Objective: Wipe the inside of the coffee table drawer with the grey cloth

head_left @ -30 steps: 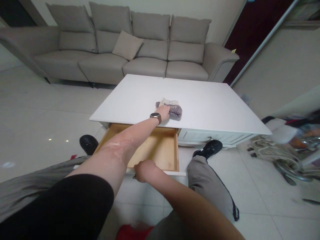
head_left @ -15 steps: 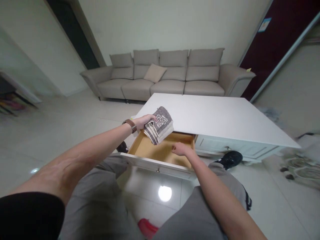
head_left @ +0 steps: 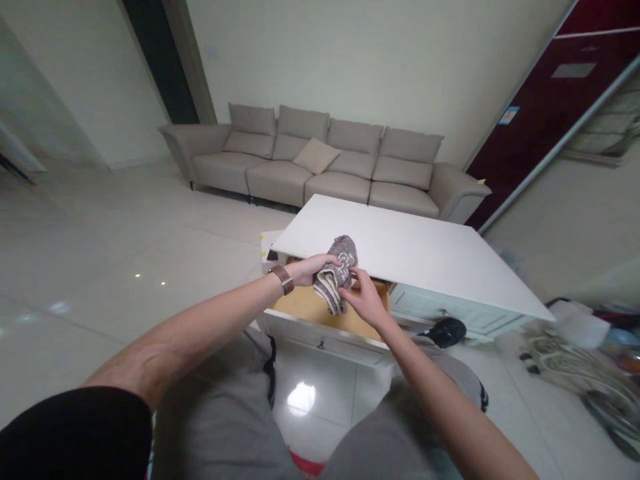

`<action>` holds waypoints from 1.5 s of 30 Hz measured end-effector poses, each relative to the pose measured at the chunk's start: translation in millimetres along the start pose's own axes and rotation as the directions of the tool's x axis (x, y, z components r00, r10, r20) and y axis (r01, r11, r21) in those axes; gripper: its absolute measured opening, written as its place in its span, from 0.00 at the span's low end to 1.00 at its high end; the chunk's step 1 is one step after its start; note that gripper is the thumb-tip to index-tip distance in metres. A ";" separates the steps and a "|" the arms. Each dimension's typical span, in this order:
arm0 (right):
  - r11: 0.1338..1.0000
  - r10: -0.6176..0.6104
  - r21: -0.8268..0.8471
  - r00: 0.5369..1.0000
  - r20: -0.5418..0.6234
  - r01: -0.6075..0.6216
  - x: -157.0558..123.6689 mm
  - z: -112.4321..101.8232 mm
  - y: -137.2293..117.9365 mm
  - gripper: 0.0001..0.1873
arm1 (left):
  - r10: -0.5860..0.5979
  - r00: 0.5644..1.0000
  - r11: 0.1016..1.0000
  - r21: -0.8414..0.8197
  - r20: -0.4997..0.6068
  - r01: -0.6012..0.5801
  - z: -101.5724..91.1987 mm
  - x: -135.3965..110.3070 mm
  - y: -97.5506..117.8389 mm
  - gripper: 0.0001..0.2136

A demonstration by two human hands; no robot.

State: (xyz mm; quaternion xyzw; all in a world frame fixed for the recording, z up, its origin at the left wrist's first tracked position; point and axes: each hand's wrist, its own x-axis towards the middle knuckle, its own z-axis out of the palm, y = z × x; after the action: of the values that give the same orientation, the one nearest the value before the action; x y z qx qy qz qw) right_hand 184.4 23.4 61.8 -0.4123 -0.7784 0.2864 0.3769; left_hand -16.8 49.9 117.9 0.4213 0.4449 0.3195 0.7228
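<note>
A folded grey-brown and white patterned towel (head_left: 342, 261) is held up over the open drawer, bunched narrower in the middle. My left hand (head_left: 316, 268), with a brown-strapped watch on its wrist, grips the towel's left side. From the right, my right hand (head_left: 366, 297) pinches the towel's near right edge between thumb and fingers. Below both hands, the pulled-out drawer (head_left: 300, 308) shows a bare wooden bottom where I can see it. Its white front (head_left: 295, 332) carries a small knob (head_left: 321, 345).
The drawer belongs to a white coffee table (head_left: 390, 233). A second, closed drawer (head_left: 425, 304) is to its right. Beyond stands a grey sofa (head_left: 280, 175) with a beige cushion (head_left: 317, 156). My black shoe (head_left: 447, 332) rests by the table. Bundled items (head_left: 575, 360) lie on the floor at right.
My right hand has come up from inside the drawer and taken hold of the towel. The towel is now squeezed narrower and more upright. The camera view has tilted.
</note>
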 end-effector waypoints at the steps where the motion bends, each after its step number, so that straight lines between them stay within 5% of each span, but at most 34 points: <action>1: 0.999 0.002 -0.041 1.000 -0.016 -0.002 0.1 0.6 -4.7 0.30 | -0.001 0.999 0.998 -0.067 0.033 0.004 -1.5 -0.5 -1.1 0.07; 9: 0.965 0.012 -0.263 1.000 0.009 -0.010 3.2 -10.7 -42.8 0.35 | 0.057 0.973 0.989 -0.149 0.223 -0.024 -13.7 -12.2 2.3 0.03; 15: 0.972 -0.009 -0.233 1.000 0.006 0.010 16.5 -19.9 -55.9 0.23 | 0.065 0.969 0.961 -0.278 0.240 0.004 -21.4 -16.8 13.3 0.04; 29: 0.976 0.140 -0.170 0.990 0.008 -0.137 56.9 -38.2 -23.7 0.22 | 0.084 0.940 0.963 -0.268 0.331 0.008 -33.9 18.2 -7.2 0.21; 34: 0.971 0.029 -0.237 0.996 0.082 -0.009 53.9 -41.7 -16.8 0.23 | 0.059 0.969 0.969 -0.246 0.241 0.002 -25.7 21.0 -21.6 0.24; 40: 0.980 0.099 -0.184 0.985 0.144 -0.072 49.6 -53.9 -3.8 0.24 | -0.037 0.985 0.972 -0.224 0.167 0.075 -23.1 35.7 -34.2 0.27; 45: 0.987 0.054 -0.159 0.988 0.142 -0.031 46.2 -57.2 -5.1 0.23 | 0.007 0.995 0.971 -0.237 0.103 0.018 -21.7 39.8 -32.9 0.30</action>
State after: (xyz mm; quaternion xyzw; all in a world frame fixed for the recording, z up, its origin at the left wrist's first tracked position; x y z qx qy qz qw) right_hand 211.9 68.2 113.4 -0.4353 -0.8148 0.2619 0.2792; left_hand -17.8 75.7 68.2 0.3465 0.3667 0.3462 0.7909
